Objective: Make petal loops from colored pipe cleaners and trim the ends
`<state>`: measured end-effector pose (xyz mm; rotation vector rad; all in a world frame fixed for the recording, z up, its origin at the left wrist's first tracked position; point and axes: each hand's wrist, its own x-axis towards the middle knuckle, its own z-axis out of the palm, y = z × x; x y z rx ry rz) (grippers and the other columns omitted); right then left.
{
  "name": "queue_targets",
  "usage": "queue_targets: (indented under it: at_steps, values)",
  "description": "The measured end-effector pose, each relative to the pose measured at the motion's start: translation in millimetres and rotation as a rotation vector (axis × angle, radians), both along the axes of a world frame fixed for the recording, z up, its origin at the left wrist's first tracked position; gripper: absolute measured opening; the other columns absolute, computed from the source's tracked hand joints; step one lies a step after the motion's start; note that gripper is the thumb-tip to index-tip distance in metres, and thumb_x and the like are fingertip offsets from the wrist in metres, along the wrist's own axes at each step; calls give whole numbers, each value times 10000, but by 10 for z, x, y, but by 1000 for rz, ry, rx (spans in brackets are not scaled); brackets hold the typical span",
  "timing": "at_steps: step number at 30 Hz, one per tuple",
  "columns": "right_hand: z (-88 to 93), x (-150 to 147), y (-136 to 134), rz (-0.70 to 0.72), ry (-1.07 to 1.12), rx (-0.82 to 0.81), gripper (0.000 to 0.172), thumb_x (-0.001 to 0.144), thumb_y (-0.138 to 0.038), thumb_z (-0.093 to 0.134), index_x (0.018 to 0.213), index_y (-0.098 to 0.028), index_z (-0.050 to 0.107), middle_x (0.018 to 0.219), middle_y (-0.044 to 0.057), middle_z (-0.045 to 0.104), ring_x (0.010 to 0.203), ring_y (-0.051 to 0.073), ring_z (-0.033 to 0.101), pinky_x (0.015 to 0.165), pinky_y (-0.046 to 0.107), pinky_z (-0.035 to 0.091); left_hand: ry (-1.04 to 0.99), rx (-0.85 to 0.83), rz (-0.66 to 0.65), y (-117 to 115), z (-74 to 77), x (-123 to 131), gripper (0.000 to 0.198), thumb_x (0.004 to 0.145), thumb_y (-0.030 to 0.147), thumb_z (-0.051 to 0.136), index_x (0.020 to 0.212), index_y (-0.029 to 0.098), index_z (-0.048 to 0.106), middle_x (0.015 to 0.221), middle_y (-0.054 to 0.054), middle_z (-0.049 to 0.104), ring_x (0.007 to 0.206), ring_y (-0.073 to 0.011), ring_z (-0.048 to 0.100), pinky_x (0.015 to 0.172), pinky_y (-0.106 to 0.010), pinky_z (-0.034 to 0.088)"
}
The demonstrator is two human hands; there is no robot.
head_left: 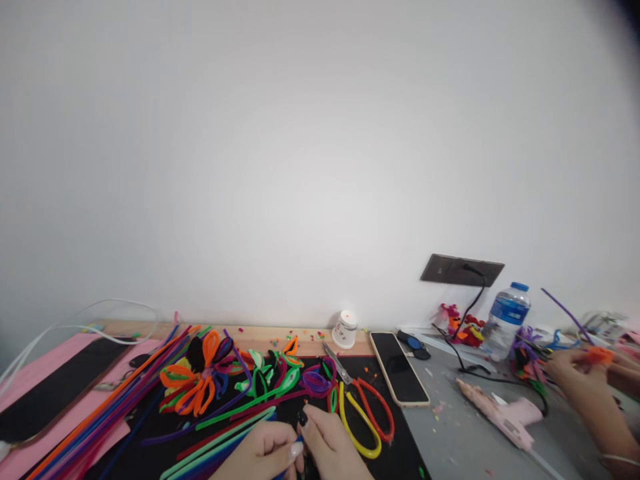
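My left hand (263,448) is closed at the bottom of the view, thumb and fingers pinched on a blue pipe cleaner (300,439) of which only small bits show. Against it, my right hand (334,445) is closed too, its dark-nailed fingers at the same pipe cleaner; most of the grip is hidden. Right beside my right hand lie scissors (357,410) with one yellow and one red handle, blades parted. Loose pipe cleaners (220,447) in mint, red and blue lie by my left hand. Beyond are looped pipe-cleaner flowers, orange (200,380), green (265,373) and purple (316,381).
A phone (400,370) and a white paper cup (345,329) stand beyond the scissors. On the right are a pink glue gun (500,413), a water bottle (507,320) and another person's hands (575,377). Long pipe cleaners (105,400) and a dark phone-like slab (55,387) lie left.
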<state>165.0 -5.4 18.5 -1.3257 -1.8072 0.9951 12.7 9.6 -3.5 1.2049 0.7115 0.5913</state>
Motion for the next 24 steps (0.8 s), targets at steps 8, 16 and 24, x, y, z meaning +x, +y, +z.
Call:
queue_targets:
  at_steps: [8, 16, 24]
  values:
    - [61, 16, 21, -46, 56, 32, 368, 866, -392, 404, 570, -178, 360, 530, -52, 322, 522, 90, 323, 491, 202, 260, 14, -31, 39, -41, -17, 41, 390, 739, 534, 545, 728, 144, 561, 471, 24, 589, 387, -84, 469, 434, -199, 304]
    - [-6, 67, 67, -198, 482, -69, 497, 806, -623, 396, 704, -151, 512, 515, -54, 345, 423, 68, 282, 394, 193, 191, -25, 9, 41, -48, -51, 83, 429, 738, 586, 507, 638, 169, 496, 329, 93, 418, 298, -56, 306, 389, -200, 209]
    - [31, -53, 37, -47, 555, -210, 420, 681, -519, 638, 687, -101, 611, 490, -34, 444, 402, 43, 316, 394, 167, 208, -31, 45, -27, 0, -102, 98, 479, 712, 660, 474, 623, 190, 452, 325, 96, 390, 298, -59, 288, 375, -200, 162]
